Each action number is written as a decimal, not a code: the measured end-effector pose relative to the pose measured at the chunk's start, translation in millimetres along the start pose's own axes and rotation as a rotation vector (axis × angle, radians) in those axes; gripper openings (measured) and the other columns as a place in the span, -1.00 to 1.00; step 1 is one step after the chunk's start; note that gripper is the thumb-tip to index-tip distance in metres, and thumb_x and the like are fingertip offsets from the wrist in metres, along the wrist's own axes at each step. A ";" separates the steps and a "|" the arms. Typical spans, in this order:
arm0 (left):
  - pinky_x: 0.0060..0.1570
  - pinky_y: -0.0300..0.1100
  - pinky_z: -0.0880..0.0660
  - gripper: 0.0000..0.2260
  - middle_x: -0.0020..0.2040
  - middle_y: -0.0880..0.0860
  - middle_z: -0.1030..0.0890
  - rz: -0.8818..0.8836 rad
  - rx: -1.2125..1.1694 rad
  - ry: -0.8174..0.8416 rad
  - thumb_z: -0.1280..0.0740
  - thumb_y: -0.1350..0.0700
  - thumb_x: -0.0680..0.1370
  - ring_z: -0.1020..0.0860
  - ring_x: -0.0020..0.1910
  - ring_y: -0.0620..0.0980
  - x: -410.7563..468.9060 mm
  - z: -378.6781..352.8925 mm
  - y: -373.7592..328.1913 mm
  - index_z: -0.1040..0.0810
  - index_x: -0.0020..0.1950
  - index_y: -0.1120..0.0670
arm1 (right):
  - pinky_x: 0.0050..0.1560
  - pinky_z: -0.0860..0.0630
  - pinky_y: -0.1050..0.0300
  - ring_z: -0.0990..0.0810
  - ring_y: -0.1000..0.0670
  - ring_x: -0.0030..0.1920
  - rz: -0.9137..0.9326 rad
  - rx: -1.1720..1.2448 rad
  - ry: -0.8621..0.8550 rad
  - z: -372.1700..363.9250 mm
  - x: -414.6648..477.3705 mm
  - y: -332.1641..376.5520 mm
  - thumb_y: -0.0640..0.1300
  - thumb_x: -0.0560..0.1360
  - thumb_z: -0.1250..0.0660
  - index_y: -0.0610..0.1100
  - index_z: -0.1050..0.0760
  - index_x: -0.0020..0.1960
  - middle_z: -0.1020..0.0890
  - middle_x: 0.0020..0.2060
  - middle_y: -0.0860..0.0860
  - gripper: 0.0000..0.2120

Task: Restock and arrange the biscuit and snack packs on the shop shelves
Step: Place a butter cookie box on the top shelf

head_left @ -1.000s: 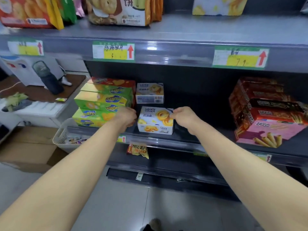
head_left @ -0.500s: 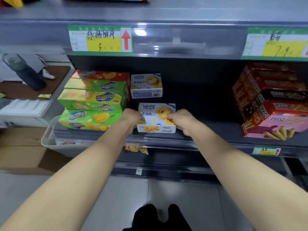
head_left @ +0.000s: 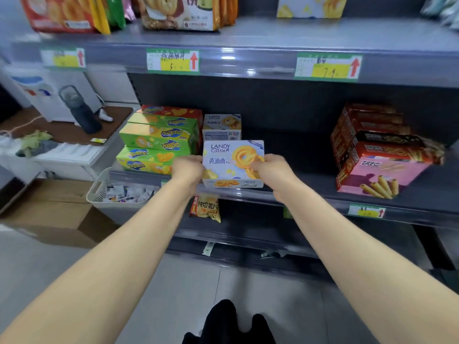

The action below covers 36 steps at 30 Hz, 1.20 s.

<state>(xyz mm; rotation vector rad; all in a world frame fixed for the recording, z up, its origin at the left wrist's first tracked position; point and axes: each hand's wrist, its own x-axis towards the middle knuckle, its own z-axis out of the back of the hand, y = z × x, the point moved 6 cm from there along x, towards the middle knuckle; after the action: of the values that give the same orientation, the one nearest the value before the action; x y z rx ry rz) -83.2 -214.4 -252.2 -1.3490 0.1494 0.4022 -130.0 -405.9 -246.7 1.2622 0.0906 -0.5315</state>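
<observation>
Left hand [head_left: 187, 170] has its fingers curled round the left edge of a white butter-cookie box [head_left: 232, 165]. Right hand [head_left: 272, 170] grips the right edge, thumb over the front. Half a second earlier the box lay flatter; now it is tipped up, face toward the viewer, at the middle shelf's [head_left: 310, 192] front lip. Both arms reach forward, nearly straight.

Glossy cardboard box [head_left: 232, 162], matt metal shelf [head_left: 310, 192]
</observation>
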 end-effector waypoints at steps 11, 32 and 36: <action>0.06 0.03 -0.58 -0.67 -0.03 0.16 -0.65 -0.162 -0.183 -0.038 -0.26 0.50 0.41 -0.64 -0.01 0.15 -123.8 10.0 -24.6 -0.61 0.05 0.22 | -0.27 -0.40 0.23 -0.49 0.06 -0.16 0.271 0.071 -0.040 70.2 -119.3 20.9 -0.24 0.49 -0.24 -0.10 -0.48 0.07 -0.58 -0.04 0.00 -0.82; -0.25 -0.33 -0.59 -0.83 -0.11 0.00 -0.65 -0.649 -0.360 0.150 -0.33 0.32 0.52 -0.64 -0.03 -0.01 -162.5 -72.3 -231.7 -0.61 0.04 0.12 | -0.03 -0.51 0.19 -0.53 0.03 -0.03 0.674 0.248 -0.395 221.7 -115.0 159.7 -0.27 0.49 -0.25 -0.06 -0.36 0.09 -0.54 -0.07 0.04 -0.78; -0.27 -0.36 -0.55 -0.81 -0.16 -0.02 -0.64 -0.681 -0.333 0.179 -0.36 0.34 0.49 -0.63 -0.07 -0.01 -124.1 -84.8 -259.7 -0.58 -0.14 0.04 | -0.10 -0.47 0.22 -0.50 0.05 -0.09 0.674 0.197 -0.433 224.7 -72.2 186.0 -0.29 0.47 -0.26 -0.09 -0.37 0.06 -0.50 -0.15 0.07 -0.79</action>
<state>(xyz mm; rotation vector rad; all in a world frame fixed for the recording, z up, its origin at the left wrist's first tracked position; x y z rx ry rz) -92.1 -363.2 8.1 -1.6659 -0.2404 -0.2816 -163.3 -552.0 13.8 1.2494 -0.7429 -0.2149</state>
